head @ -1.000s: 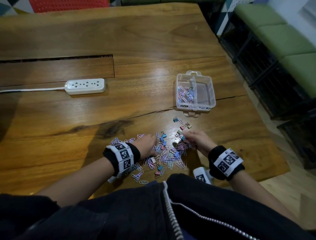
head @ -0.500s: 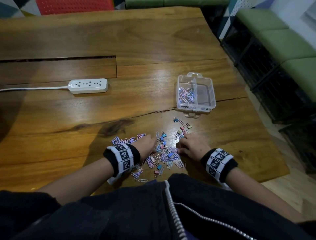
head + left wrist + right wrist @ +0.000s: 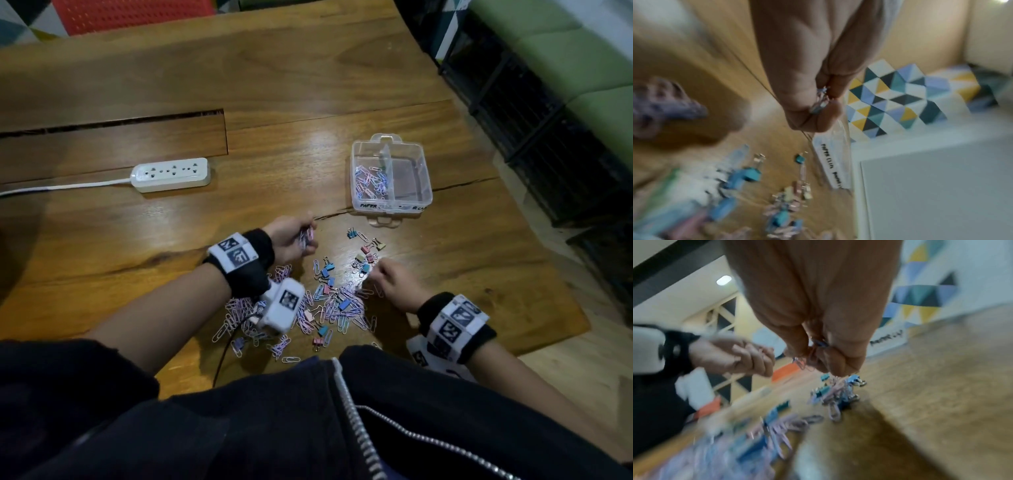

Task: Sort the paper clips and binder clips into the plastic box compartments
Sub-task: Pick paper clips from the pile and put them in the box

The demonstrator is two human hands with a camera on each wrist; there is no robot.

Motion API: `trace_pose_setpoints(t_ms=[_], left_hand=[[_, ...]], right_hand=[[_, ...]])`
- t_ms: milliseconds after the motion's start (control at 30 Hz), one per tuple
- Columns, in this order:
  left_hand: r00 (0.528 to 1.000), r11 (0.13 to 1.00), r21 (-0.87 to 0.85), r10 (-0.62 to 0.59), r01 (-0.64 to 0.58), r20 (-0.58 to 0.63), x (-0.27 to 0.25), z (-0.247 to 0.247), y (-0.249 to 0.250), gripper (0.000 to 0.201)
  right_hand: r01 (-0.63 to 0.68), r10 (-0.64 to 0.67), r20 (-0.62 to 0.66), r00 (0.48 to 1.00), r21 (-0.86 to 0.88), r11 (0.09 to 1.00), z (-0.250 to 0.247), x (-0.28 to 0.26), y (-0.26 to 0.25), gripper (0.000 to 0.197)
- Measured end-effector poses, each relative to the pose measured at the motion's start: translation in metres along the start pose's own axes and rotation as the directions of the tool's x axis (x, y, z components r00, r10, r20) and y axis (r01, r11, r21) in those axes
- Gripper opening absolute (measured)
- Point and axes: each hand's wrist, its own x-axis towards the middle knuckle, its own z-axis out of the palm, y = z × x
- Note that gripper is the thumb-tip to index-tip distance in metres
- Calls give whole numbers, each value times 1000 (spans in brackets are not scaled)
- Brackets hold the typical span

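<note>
Head view: paper clips [image 3: 306, 237] between left fingers [image 3: 310, 219].

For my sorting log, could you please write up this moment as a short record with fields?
left hand: lifted off the table, grips a bunch of paper clips
right hand: at the pile's right edge, pinches paper clips
plastic box: open, two compartments
left compartment: holds paper clips
right compartment: looks empty
loose pile: paper clips and binder clips mixed on the wooden table
power strip: left of the box
</note>
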Motion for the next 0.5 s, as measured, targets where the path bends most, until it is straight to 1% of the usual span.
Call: trace_pose_setpoints(t_ms=[33, 67, 100, 167, 200, 233, 267, 300, 333, 367, 467, 500], left_hand=[[999, 997, -70, -31, 33, 28, 4, 5, 5, 32], [997, 990, -121, -59, 66, 55, 7, 10, 10, 33], [994, 983, -163, -78, 89, 77, 10, 17, 15, 34], [989, 968, -222, -88, 114, 120, 18, 32, 26, 35], [988, 964, -243, -78, 109, 134, 23, 41, 32, 35], [987, 960, -259, -68, 104, 146, 27, 50, 38, 34], [987, 956, -276, -56, 96, 150, 33, 59, 45, 33], [987, 953, -290, -42, 86, 155, 35, 68, 52, 34], [987, 954, -294, -18, 64, 158, 39, 77, 58, 37], [986, 958, -285, 8, 40, 164, 41, 85, 65, 43], [981, 972, -234, 58, -13, 184, 48, 100, 79, 76], [983, 979, -200, 68, -33, 169, 48, 103, 81, 82]], right_hand=[[-20, 22, -14, 1000, 127, 992, -4, -1, 3, 22], [-43, 49, -15, 999, 269, 962, -8, -3, 5, 24], [-77, 83, 2, 997, 410, 909, -10, -5, 7, 25], [-129, 120, 59, 991, 662, 738, -14, -8, 10, 24], [-134, 122, 72, 990, 742, 657, -16, -9, 11, 23], [-127, 122, 66, 990, 787, 603, -18, -8, 12, 22], [-112, 119, 53, 991, 815, 568, -21, -7, 13, 21], [-98, 112, 43, 993, 828, 552, -26, -6, 12, 19], [-91, 106, 39, 994, 830, 550, -32, -4, 10, 18], [-86, 97, 36, 995, 815, 573, -38, -3, 7, 18], [-84, 105, 11, 994, 686, 723, -60, 7, -8, 21], [-96, 130, -4, 991, 650, 754, -67, 13, -13, 23]])
